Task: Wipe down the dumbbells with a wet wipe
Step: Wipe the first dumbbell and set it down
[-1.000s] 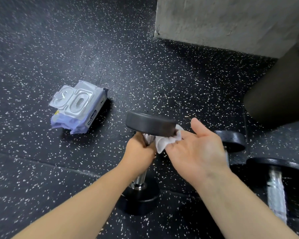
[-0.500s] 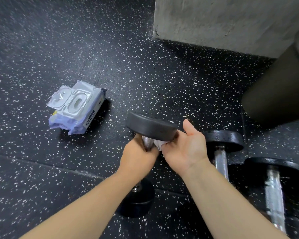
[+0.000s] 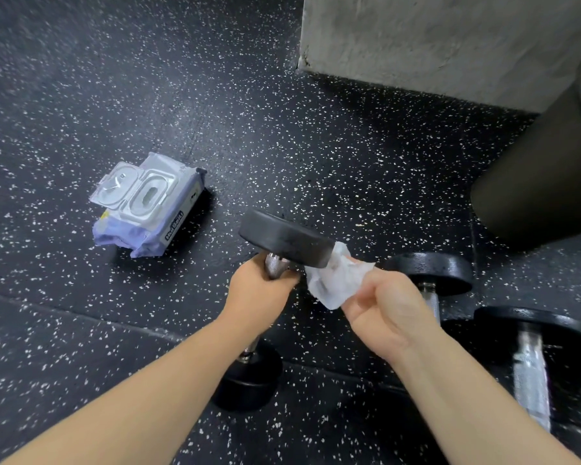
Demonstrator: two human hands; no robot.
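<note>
My left hand [image 3: 260, 292] grips the chrome handle of a black dumbbell [image 3: 284, 241] that stands tilted on end, its lower head resting on the floor. My right hand [image 3: 388, 308] pinches a crumpled white wet wipe [image 3: 334, 278] beside the right edge of the dumbbell's upper head; the wipe touches that edge. Two more black dumbbells lie on the floor to the right: one [image 3: 431, 268] just behind my right hand, the other [image 3: 530, 364] nearer the right edge.
A pack of wet wipes [image 3: 148, 208] with its clear lid flipped open lies on the speckled black rubber floor [image 3: 316, 146] to the left. A grey concrete block [image 3: 433, 38] stands at the back, and a dark cylindrical roller [image 3: 544, 176] fills the right.
My right hand has drawn back from the dumbbell's upper head and turned, so the wipe now shows bunched in its fingers. My left hand keeps its grip on the handle.
</note>
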